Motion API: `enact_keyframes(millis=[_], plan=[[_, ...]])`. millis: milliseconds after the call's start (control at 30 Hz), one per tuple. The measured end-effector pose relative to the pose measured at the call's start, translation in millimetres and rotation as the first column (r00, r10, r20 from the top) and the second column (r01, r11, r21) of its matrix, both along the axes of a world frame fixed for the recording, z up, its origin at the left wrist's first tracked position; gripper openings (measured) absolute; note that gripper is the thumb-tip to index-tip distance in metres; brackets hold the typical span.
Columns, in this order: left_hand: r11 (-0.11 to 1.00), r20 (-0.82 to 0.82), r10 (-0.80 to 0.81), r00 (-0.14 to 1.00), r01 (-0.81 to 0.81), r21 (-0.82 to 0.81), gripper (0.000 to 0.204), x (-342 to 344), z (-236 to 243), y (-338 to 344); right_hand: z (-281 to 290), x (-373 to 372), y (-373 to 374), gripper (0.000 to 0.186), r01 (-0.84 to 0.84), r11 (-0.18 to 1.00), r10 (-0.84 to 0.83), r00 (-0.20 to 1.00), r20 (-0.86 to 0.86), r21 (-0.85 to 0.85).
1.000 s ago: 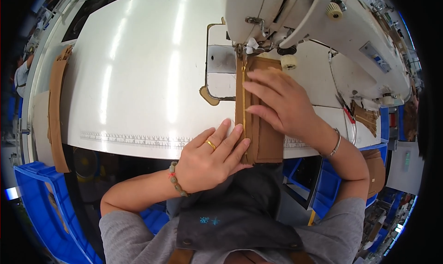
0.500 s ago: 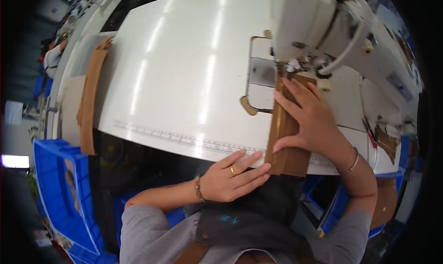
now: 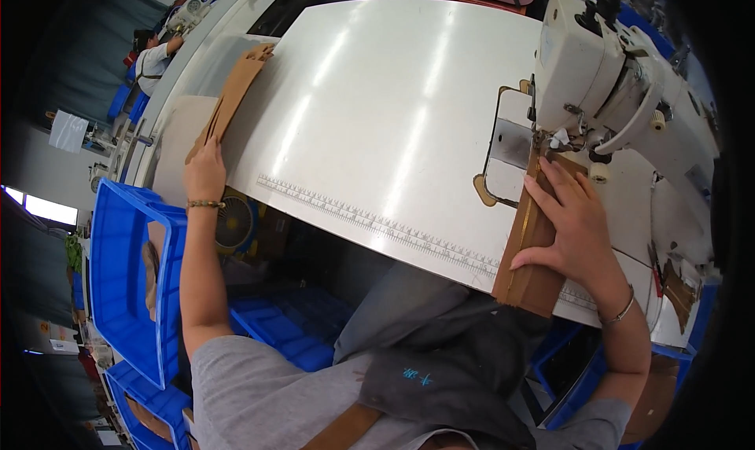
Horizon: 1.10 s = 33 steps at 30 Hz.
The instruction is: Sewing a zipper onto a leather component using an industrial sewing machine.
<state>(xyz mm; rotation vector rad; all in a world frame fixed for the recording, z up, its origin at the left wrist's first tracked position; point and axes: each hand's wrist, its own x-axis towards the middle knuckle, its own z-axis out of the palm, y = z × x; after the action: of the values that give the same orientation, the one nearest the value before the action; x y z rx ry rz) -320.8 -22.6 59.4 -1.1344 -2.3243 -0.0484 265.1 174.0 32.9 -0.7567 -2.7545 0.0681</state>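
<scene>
At the table's left edge my left hand (image 3: 206,171) is closed round the near end of a bundle of long brown strips (image 3: 236,92), fabric or leather. Under the sewing machine's needle area lies a flat brown panel (image 3: 543,281) with a gold-toothed zipper (image 3: 525,228) along its left side. My right hand (image 3: 572,226) rests on that panel with the fingers spread and the thumb apart, pressing it to the table. The panel's near end overhangs the front edge. Its far end is partly hidden beneath the white sewing machine (image 3: 574,65).
A printed ruler scale (image 3: 377,226) runs along the front of the white table (image 3: 370,120). Blue bins (image 3: 130,285) stand at the lower left. Scissors (image 3: 655,271) and brown scraps (image 3: 678,293) lie at the right. Another person (image 3: 151,61) sits far left.
My left hand has left the panel's near end and reached far left to the brown strips. The right hand stays on the panel. The whole view has shifted.
</scene>
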Motion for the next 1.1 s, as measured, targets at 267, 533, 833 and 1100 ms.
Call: enact_keyframes(millis=[267, 533, 833, 1100], plan=[[0.937, 0.127, -0.282, 0.951, 0.301, -0.175, 0.028, 110, 99, 5, 2, -2, -3, 0.116, -0.003, 1.0, 0.003, 1.0, -0.002, 0.01], [0.412, 0.875, -0.419, 0.242, 0.91, -0.054, 0.07, 290, 76, 42, 0, 3, -2, 0.11, -0.016, 1.0, 0.016, 1.0, -0.027, 0.005], [0.302, 0.886, -0.06, -0.459, 0.838, 0.454, 0.072, 358, 45, 84, -14, 5, 1, 0.084, -0.024, 1.0, 0.024, 0.986, -0.164, -0.001], [0.083, 0.334, -0.941, 0.058, 0.995, 0.061, 0.066, 346, -11, 136, -23, 10, 1, 0.06, -0.034, 0.997, 0.046, 0.979, -0.197, 0.067]])
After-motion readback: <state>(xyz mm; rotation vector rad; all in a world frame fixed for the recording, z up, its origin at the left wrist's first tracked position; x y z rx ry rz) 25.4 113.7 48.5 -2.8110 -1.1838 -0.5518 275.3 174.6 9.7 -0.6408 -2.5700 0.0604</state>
